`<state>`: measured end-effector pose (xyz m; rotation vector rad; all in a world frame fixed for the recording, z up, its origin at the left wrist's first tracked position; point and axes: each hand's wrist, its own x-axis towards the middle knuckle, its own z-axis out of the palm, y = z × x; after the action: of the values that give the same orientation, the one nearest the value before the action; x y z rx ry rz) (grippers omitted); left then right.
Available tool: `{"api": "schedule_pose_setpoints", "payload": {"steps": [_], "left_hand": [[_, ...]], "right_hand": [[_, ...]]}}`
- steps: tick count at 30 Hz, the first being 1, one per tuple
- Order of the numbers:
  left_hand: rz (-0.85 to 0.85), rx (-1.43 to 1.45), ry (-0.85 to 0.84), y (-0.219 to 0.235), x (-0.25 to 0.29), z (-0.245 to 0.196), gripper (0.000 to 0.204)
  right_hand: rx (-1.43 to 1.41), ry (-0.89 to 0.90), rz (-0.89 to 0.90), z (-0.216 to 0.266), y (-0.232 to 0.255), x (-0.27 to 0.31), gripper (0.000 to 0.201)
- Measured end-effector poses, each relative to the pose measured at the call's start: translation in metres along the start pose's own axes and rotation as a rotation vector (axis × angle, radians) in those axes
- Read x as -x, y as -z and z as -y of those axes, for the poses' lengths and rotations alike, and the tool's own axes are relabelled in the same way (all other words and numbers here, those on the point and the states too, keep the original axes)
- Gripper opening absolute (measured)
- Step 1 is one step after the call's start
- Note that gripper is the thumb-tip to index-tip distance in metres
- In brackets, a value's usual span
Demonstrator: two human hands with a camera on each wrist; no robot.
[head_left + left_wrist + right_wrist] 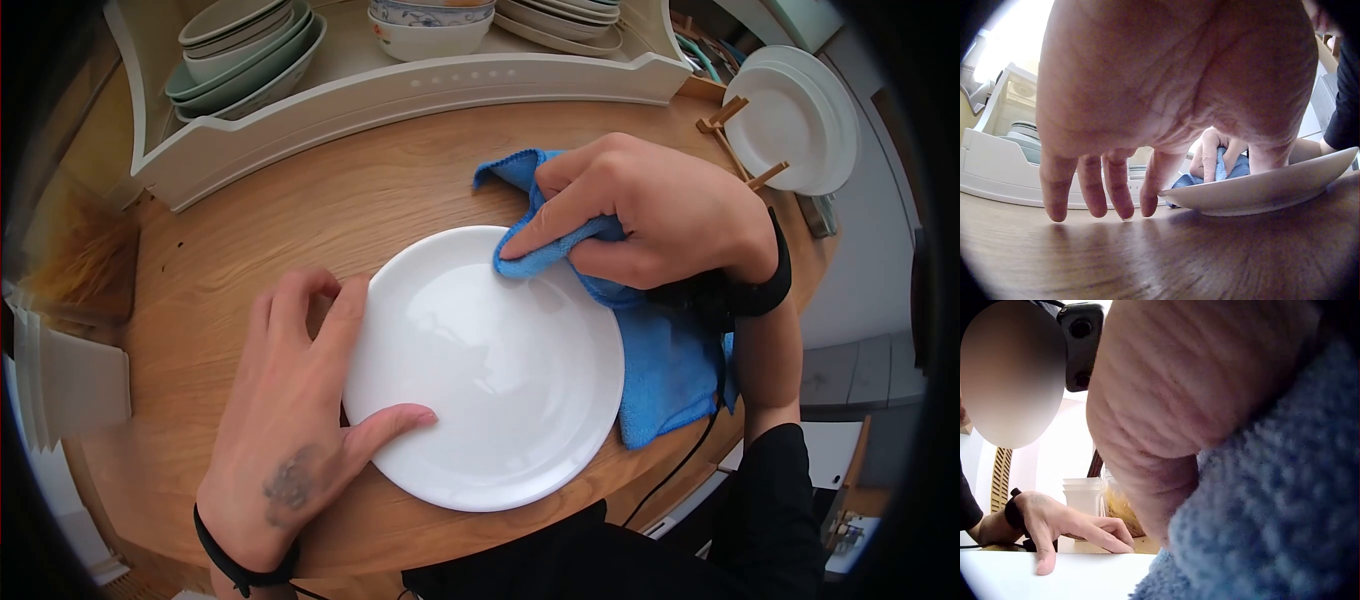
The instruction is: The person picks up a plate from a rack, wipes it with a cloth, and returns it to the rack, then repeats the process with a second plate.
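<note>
A white plate [470, 440] lies on the wooden table, shiny and bare on top. At its left rim is my left hand [290, 390]; the thumb rests over the plate's edge and the index finger touches the rim. In the left wrist view the other fingers [1090, 187] reach down to the tabletop, fairly straight. My right hand [670, 215] grips a blue cloth [675, 375], pressing a folded part onto the plate's upper right rim. The rest of the cloth spreads beside and behind the plate, partly hidden under the right hand.
Behind the plate stands a cream rack [420, 95] holding stacked green bowls [250, 85], patterned bowls [430, 35] and plates [560, 35]. White plates [790, 120] stand in a wooden holder at the back right. White containers [85, 385] are at the left, and a black cable [680, 465] hangs near the front edge.
</note>
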<state>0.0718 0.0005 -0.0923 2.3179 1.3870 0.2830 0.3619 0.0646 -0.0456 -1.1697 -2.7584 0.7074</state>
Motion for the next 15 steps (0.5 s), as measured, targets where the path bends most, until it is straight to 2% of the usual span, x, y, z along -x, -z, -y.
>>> {"api": "schedule_pose_setpoints", "payload": {"steps": [2, 8, 15], "left_hand": [[-0.002, -0.019, -0.006, -0.0004, -0.0003, 0.0003, 0.091], [-0.019, -0.014, -0.012, -0.0023, 0.0006, -0.0003, 0.091], [-0.018, 0.003, -0.003, -0.0021, -0.0005, -0.0024, 0.094]], "right_hand": [[-0.031, -0.056, 0.072, -0.0009, 0.0039, -0.0011, 0.027], [-0.104, -0.006, 0.063, -0.0101, -0.0012, 0.0029, 0.026], [-0.08, -0.12, 0.101, -0.0046, -0.0024, 0.0045, 0.024]]}}
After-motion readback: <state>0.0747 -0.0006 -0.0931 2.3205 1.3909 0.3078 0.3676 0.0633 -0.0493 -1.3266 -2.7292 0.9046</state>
